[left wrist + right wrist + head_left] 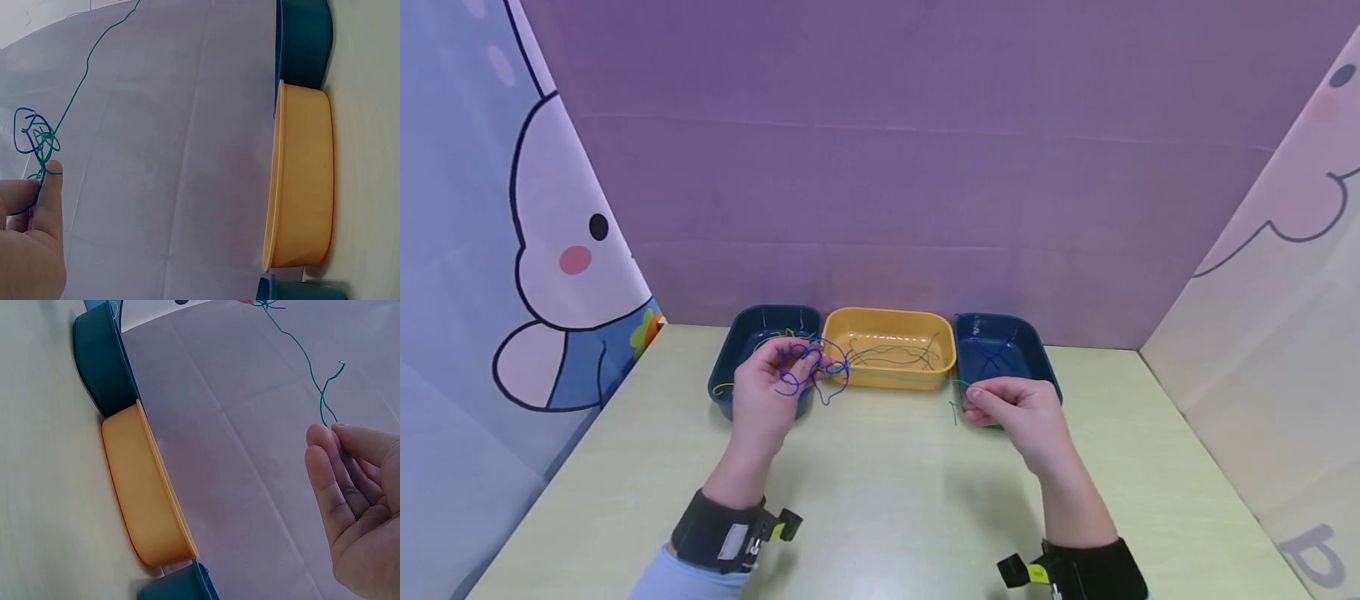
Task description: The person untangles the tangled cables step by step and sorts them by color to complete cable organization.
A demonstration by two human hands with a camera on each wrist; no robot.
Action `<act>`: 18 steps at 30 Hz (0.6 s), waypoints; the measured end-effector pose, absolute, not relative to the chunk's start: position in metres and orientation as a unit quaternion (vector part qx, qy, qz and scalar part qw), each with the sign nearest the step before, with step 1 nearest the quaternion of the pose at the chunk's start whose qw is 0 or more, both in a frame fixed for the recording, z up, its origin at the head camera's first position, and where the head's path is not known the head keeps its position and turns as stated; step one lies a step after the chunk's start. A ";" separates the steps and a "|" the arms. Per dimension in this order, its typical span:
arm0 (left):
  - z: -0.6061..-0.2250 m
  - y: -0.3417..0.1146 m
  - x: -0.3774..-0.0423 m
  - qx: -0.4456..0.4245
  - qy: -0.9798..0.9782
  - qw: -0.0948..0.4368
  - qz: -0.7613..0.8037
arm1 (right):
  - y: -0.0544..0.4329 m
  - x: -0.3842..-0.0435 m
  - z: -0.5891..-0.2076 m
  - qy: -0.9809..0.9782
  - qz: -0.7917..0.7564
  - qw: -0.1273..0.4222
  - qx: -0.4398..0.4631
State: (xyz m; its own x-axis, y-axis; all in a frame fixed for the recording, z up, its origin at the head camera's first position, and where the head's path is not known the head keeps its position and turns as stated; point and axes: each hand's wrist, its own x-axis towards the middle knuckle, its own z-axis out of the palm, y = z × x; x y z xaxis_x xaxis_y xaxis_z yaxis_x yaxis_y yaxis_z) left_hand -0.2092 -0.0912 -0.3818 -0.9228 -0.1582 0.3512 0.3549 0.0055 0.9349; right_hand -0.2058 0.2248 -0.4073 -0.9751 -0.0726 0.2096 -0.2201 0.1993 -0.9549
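My left hand pinches a loose tangle of blue wire with green wire wound into it. From that tangle one green wire runs across to my right hand. In the right wrist view, the thumb and fingertips pinch the green wire near its end, and a short bent tail sticks up beyond the grip. Between the two hands the wire stretches nearly straight, passing in front of the yellow tray. Both hands are raised over the front of the trays.
Yellow wires lie in the left dark blue tray, partly hidden behind my left hand. Thin green wires rest in the yellow tray. Blue wires lie in the right dark blue tray. A purple cloth hangs behind the table.
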 end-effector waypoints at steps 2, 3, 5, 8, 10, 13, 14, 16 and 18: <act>-0.381 -0.091 -0.209 -0.071 -0.684 0.178 -0.704 | 0.226 -0.206 -0.406 -0.772 0.626 0.056 0.094; -0.381 -0.091 -0.208 -0.072 -0.682 0.176 -0.707 | 0.227 -0.205 -0.406 -0.771 0.627 0.055 0.094; -0.381 -0.092 -0.208 -0.075 -0.677 0.166 -0.713 | 0.227 -0.205 -0.406 -0.770 0.629 0.055 0.093; -0.382 -0.092 -0.209 -0.080 -0.680 0.151 -0.713 | 0.228 -0.206 -0.406 -0.767 0.633 0.054 0.089; -0.382 -0.093 -0.210 -0.082 -0.689 0.148 -0.705 | 0.228 -0.206 -0.407 -0.768 0.633 0.054 0.085; -0.381 -0.095 -0.209 -0.072 -0.702 0.168 -0.689 | 0.231 -0.207 -0.407 -0.768 0.633 0.058 0.078; -0.381 -0.096 -0.209 -0.068 -0.703 0.180 -0.685 | 0.232 -0.208 -0.407 -0.768 0.632 0.061 0.077; -0.380 -0.099 -0.209 -0.064 -0.702 0.197 -0.682 | 0.235 -0.208 -0.407 -0.770 0.630 0.066 0.075; -0.378 -0.102 -0.210 -0.059 -0.697 0.209 -0.683 | 0.238 -0.208 -0.406 -0.771 0.629 0.071 0.071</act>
State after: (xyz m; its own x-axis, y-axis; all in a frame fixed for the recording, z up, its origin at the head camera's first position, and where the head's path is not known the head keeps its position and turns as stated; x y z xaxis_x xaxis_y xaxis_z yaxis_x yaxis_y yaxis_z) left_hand -0.2096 -0.1023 -0.3781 -0.9059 -0.2027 0.3717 0.3676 0.0590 0.9281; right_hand -0.2076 0.2383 -0.4064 -0.9800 -0.0199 0.1978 -0.1978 0.1985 -0.9599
